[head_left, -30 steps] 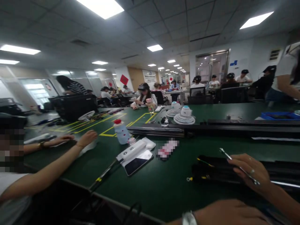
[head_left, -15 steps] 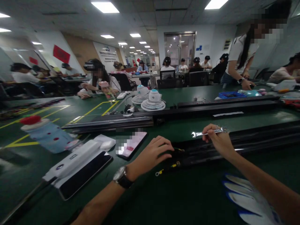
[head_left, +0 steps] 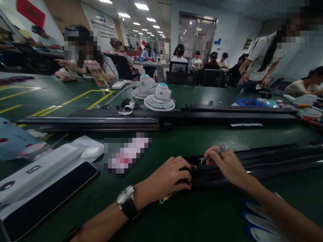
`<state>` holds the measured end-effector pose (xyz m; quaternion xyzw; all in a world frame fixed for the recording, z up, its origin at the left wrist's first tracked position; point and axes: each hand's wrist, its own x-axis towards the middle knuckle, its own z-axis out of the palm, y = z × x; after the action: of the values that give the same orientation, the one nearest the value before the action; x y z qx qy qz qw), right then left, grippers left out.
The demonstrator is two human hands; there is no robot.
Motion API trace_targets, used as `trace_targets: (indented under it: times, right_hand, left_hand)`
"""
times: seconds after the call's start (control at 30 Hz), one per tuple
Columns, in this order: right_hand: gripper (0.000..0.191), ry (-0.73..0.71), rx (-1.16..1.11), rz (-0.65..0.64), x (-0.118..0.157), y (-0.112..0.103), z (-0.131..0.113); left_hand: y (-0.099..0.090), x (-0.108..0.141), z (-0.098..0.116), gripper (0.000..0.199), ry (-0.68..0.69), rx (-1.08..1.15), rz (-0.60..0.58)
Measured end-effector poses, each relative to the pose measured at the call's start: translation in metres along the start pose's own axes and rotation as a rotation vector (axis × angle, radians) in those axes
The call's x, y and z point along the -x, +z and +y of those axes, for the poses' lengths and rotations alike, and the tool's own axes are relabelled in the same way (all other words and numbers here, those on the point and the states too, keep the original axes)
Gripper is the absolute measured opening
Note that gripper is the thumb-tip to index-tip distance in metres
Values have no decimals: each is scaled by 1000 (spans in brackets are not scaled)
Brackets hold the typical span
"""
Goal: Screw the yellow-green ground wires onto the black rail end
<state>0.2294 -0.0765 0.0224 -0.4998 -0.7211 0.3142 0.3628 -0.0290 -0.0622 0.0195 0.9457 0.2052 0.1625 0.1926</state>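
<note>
Head view: R hand [head_left: 225, 163] has the wrench [head_left: 201, 160], fingers clamped on its shank, open end pointing L, just beside a small brass-coloured bit [head_left: 193, 166] at the L end of the black bars [head_left: 267, 161]. Can't tell if wrench & bit touch.

L hand [head_left: 174, 176] sits over that same end, fingers bent, tips at the bars; pic's dim & a bit blurred there, so can't tell if they're pinching anything. Watch [head_left: 126, 201] on L wrist. Ring lug [head_left: 162, 201] w/ yellow sleeve pokes out below L hand, on green surface [head_left: 196, 222]. White/blue glove [head_left: 259, 220] nr bottom edge, partly hidden by R forearm.

L of hands: pink item [head_left: 130, 154], pixelated; black phone [head_left: 52, 198] lying flat, white pack [head_left: 45, 171] alongside.

Beyond: shiny tubes [head_left: 101, 120], black rails [head_left: 227, 116], 2 white fans [head_left: 159, 101] side by side, blue tray [head_left: 248, 105] to R. Co-worker [head_left: 262, 64] stands behind tray; another [head_left: 108, 69] sits behind pink-lidded bottle [head_left: 97, 74].
</note>
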Motion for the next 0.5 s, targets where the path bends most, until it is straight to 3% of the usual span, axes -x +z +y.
trace_targets:
  times: [0.17, 0.33, 0.5]
  right_hand:
    - [26, -103, 203, -103, -6, 15, -9]
    - [24, -186, 345, -96, -7, 22, -3]
    - [24, -185, 404, -97, -8, 22, 3]
  left_hand:
    - [1, 4, -5, 9, -21, 33, -1]
    - [7, 8, -8, 12, 32, -36, 41]
    - [11, 10, -8, 11, -3, -23, 74]
